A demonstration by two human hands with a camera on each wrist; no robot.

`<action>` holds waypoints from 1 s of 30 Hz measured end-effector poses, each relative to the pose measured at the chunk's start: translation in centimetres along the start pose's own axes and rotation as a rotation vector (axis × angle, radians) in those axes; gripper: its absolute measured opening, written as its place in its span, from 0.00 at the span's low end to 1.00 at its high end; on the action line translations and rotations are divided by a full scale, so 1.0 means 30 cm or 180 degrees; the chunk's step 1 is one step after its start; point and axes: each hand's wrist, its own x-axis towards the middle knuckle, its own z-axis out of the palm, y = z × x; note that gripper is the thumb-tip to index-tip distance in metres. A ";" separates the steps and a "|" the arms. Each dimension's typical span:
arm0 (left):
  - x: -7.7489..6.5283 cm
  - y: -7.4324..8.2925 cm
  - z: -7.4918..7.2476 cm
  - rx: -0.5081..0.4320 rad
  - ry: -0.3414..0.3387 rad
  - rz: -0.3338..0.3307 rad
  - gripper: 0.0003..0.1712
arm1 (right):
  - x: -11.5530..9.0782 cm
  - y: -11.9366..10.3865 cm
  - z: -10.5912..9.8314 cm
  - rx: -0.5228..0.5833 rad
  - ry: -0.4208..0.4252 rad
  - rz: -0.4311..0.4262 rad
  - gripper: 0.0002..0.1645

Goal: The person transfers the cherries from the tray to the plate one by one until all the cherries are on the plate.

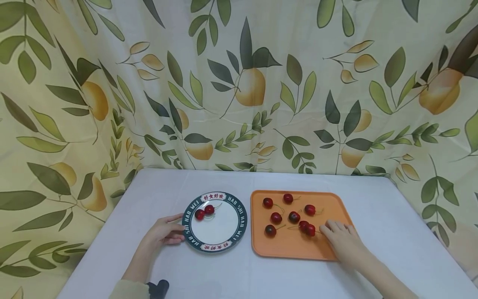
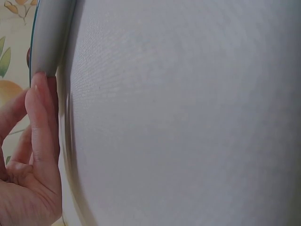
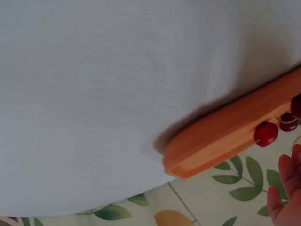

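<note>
A white plate (image 1: 224, 228) with a dark green lettered rim stands left of an orange tray (image 1: 291, 247). Two red cherries (image 1: 204, 212) with stems lie on the plate's upper left part. My left hand (image 1: 166, 230) touches the plate's left edge with its fingertips; the left wrist view has one long finger (image 2: 43, 127) reaching straight to the plate's underside. Several dark red cherries lie spread over the tray. Over the tray's right side is my right hand (image 1: 343, 241), its fingertips beside the stem of the nearest cherry (image 1: 310, 230). Its fingers (image 3: 287, 172) look relaxed in the right wrist view.
A white cloth covers the table (image 1: 209, 278). Behind and beside it hangs a curtain (image 1: 231, 137) printed with leaves and fruit. A raised lip (image 3: 225, 127) runs round the tray. A dark strap (image 1: 158, 289) sits at the left sleeve.
</note>
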 end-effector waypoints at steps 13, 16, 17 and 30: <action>-0.003 0.005 0.001 0.0016 0.0014 -0.0001 0.32 | 0.178 -0.122 -0.069 0.0003 0.0244 -0.0391 0.14; -0.004 0.005 0.000 0.0015 0.0018 -0.0008 0.32 | 0.214 -0.162 -0.073 0.0047 0.0278 -0.0510 0.13; -0.005 0.005 0.000 0.0018 0.0018 -0.0008 0.32 | 0.225 -0.176 -0.074 0.0069 0.0293 -0.0545 0.13; -0.011 0.011 0.000 0.0036 0.0001 0.0008 0.31 | 0.387 -0.330 -0.055 0.0111 0.0234 -0.0894 0.18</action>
